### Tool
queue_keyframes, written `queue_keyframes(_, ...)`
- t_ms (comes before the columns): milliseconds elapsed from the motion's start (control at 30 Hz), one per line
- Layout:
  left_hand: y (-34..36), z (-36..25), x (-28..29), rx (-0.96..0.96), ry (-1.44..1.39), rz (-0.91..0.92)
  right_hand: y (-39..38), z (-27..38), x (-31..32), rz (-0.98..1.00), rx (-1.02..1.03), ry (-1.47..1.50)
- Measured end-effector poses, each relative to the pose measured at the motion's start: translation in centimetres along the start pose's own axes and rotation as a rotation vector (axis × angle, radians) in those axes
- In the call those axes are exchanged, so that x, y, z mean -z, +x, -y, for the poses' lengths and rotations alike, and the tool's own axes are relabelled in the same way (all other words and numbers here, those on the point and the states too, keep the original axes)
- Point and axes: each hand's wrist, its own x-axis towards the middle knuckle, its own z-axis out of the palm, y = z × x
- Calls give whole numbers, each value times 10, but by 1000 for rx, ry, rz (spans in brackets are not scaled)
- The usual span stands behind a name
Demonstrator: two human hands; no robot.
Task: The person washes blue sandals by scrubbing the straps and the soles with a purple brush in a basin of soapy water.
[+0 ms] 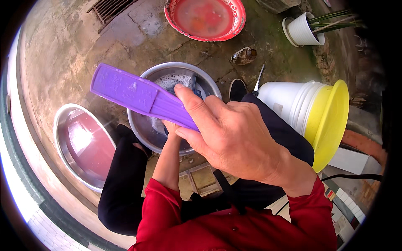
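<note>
My right hand [234, 134] is closed around the handle of a purple plastic scrub brush [125, 88], raised close to the camera. Its flat back faces up, with wet specks on it, and any bristles are out of sight. Below it, between my knees, sits a metal basin [210, 80] of sudsy water with dark blue cloth [191, 83] in it. My left hand [171, 126] reaches into this basin. The brush covers most of that hand, so its fingers and anything in them are hidden.
To the left stands a metal basin of pinkish water [94, 146]. A red basin [238, 25] holding cloudy water lies ahead, near a brown bottle [244, 55]. On the right are a white bucket [284, 100], a yellow basin [331, 121] against it and a white plant pot [305, 31].
</note>
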Motion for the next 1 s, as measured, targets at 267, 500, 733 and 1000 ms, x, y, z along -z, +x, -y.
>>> queue_keyframes(267, -13, 60, 94, 269, -1427, 451, 1, -9, -1, -21, -49, 24)
queue_keyframes(500, -33, 71, 48, 298, -592, -212, 1, -13, -5, -57, -26, -2)
queue_keyframes(733, -34, 13, 41, 446, -454, -120, -1, -10, 3, 15, -69, -9)
queue_keyframes(1000, -7, 4, -1, 225, -313, -118, -1, -5, 1, 45, -64, 3)
